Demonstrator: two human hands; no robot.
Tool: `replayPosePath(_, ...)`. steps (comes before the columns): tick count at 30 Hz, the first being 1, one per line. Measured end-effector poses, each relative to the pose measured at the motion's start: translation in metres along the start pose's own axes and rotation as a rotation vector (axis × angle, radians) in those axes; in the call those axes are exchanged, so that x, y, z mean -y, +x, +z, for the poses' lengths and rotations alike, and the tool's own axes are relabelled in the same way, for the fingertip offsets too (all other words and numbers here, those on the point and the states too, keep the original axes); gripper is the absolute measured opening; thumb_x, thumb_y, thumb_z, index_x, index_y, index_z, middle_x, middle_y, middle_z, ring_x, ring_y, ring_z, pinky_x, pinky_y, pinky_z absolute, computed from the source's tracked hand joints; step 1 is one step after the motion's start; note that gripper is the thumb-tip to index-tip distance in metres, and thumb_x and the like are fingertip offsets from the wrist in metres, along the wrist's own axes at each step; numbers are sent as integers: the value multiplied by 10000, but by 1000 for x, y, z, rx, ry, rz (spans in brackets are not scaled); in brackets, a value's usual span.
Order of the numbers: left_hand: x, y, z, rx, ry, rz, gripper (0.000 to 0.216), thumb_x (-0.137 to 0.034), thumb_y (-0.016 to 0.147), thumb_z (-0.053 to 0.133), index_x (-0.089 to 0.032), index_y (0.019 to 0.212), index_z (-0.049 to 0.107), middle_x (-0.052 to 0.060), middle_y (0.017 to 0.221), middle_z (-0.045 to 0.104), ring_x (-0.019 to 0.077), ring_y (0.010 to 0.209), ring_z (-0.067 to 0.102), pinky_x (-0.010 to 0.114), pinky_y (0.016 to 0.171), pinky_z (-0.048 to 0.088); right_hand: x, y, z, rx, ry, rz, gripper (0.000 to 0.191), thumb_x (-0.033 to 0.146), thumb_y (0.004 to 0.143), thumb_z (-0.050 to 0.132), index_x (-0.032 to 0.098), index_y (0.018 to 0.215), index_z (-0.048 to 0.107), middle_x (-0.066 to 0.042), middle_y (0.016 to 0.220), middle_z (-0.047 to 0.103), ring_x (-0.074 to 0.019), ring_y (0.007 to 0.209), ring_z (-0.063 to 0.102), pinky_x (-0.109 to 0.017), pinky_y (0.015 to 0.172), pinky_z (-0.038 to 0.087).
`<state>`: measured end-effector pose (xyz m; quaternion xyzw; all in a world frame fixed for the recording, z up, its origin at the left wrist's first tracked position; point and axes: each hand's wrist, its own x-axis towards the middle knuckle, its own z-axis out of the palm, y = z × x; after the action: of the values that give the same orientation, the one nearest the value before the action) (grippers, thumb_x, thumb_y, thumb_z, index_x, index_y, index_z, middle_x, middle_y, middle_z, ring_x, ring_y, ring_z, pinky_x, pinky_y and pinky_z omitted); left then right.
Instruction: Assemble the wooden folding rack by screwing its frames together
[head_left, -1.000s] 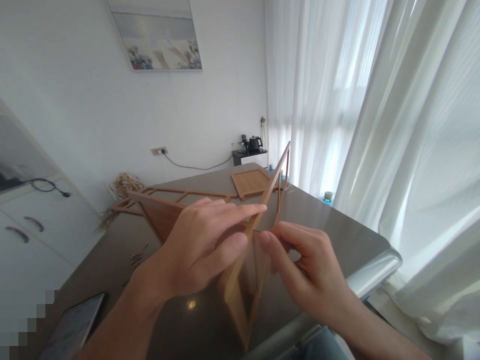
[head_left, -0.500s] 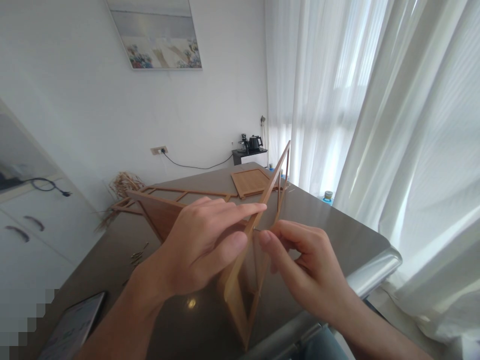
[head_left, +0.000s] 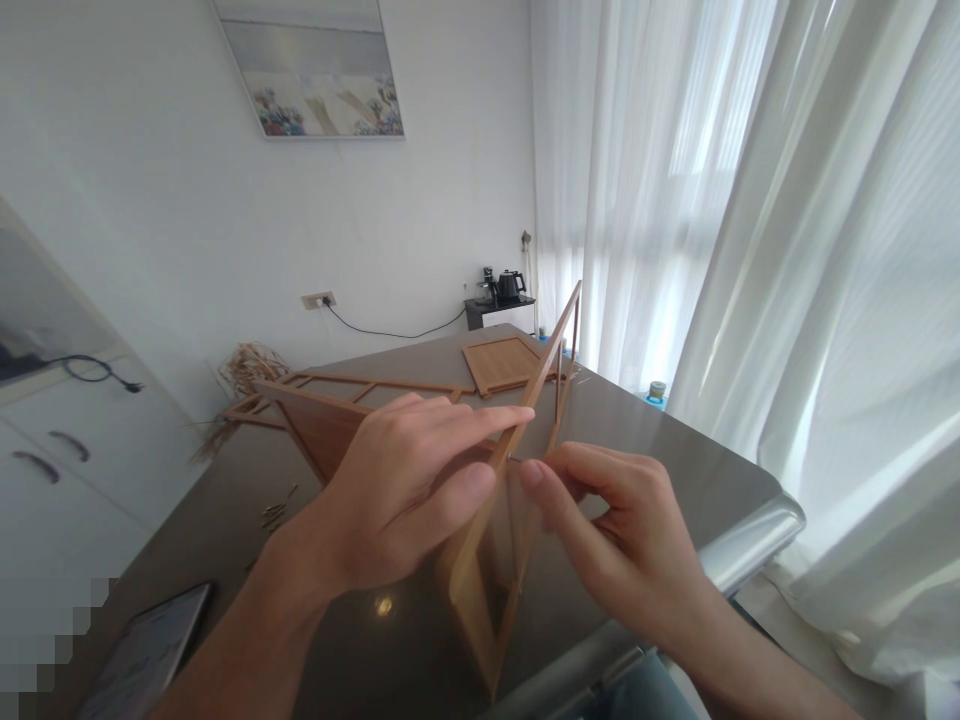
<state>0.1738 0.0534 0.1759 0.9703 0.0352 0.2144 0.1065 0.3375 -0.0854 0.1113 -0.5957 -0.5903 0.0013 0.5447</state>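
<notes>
A thin wooden frame panel (head_left: 480,590) stands on edge on the dark table (head_left: 697,480), running from the near edge up toward the window. My left hand (head_left: 405,490) grips its top rail, fingers laid along the wood and thumb underneath. My right hand (head_left: 622,540) is pinched, thumb and forefinger closed on a small thin metal pin (head_left: 514,461) held against the rail. A second brown panel (head_left: 315,425) joins the frame behind my left hand.
A flat wooden panel (head_left: 499,363) and a long ladder-like wooden frame (head_left: 352,385) lie further back. Small loose pieces (head_left: 276,510) lie at the left, a phone (head_left: 146,655) at the near left corner. White curtains (head_left: 787,250) hang right; a kettle (head_left: 510,286) stands behind.
Almost nothing has moved. My right hand has shifted very slightly at the rail; my left hand keeps the same grip.
</notes>
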Motion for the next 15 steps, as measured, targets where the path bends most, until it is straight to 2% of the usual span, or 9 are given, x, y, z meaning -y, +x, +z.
replayPosePath(4, 0, 1, 2, -5, -5, 4, 486, -372, 1040, 375, -270, 1465, 586, 24, 1297, 746, 258, 1102, 695, 415, 973, 419, 1, 0, 0, -9, -43, -14, 456, 352, 1024, 596, 187, 603, 538, 37, 546, 494, -81, 516, 461, -264, 532, 303)
replayPosePath(15, 1, 1, 1, -7, 10, 8, 485, -383, 1044, 370, -279, 1467, 586, 24, 1278, 753, 255, 1085, 699, 406, 957, 425, 2, 2, 0, 45, -1, 67, 487, 422, 1036, 559, 189, 608, 567, 19, 549, 544, -92, 523, 480, -276, 514, 278)
